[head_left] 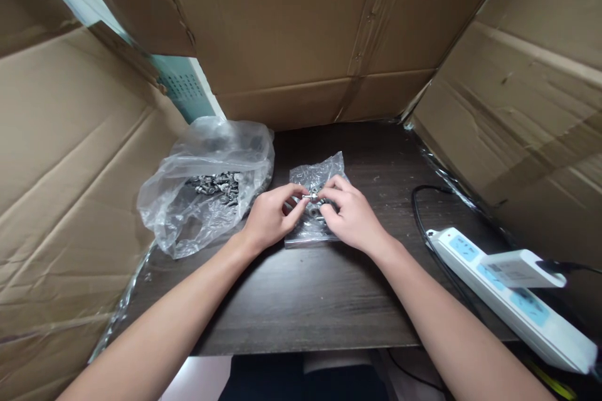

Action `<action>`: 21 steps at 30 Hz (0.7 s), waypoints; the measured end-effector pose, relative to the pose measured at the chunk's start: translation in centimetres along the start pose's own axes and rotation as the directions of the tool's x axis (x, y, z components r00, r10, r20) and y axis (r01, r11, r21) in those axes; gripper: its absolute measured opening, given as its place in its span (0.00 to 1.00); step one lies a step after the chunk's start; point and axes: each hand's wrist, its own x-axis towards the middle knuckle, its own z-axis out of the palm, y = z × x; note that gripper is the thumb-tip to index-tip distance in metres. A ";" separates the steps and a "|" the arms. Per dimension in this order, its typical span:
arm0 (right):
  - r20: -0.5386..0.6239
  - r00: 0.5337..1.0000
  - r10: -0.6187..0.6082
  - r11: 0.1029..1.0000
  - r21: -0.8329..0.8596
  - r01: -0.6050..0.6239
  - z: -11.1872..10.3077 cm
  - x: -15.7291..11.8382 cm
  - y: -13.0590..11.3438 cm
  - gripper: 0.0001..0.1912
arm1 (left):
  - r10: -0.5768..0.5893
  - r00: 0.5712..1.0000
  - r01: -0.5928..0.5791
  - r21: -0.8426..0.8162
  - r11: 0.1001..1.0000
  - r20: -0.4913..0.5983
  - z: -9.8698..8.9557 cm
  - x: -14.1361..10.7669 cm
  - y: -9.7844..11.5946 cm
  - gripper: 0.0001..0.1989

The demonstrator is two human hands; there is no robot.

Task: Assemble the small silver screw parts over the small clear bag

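Note:
In the middle of the head view, my left hand (271, 214) pinches one end of a small shiny metal bolt (311, 197) between thumb and fingers. My right hand (352, 213) meets its other end with the fingertips, where a wider nut-like part shows. Both hands are closed over a small clear plastic bag (301, 236), which lies flat on the table. Several small metal pieces show in or on this bag, partly covered by my fingers. Left of my hands, a larger open plastic bag (164, 222) holds a pile of metal bolts (221, 187).
A dark wooden table (301, 301) carries everything. Cardboard walls (301, 25) enclose it at the left, back and right. At the right lies a white power strip (512, 301) with a white adapter (524, 268) plugged in and a black cable (416, 207) looping beside it.

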 end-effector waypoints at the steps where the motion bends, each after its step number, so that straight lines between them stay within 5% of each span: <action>1: 0.007 1.000 0.007 1.000 -0.006 -0.007 0.0 0.0 0.0 0.12 | -0.001 1.000 0.001 -0.002 1.000 0.000 0.0 0.0 0.0 0.06; 6: -0.047 0.999 0.016 0.996 0.089 -0.012 0.0 0.0 -0.1 0.12 | -0.012 1.000 0.012 -0.008 1.000 -0.002 -0.1 0.0 -0.1 0.06; 14: 0.080 0.995 0.053 0.994 0.087 -0.060 0.1 0.0 -0.4 0.12 | 0.000 1.000 0.000 -0.014 1.000 0.004 0.1 0.0 0.0 0.06; 21: 0.061 0.998 -0.029 0.993 0.115 0.022 0.3 0.1 -0.5 0.11 | 0.031 0.999 -0.031 -0.028 0.999 0.023 0.1 0.0 0.1 0.06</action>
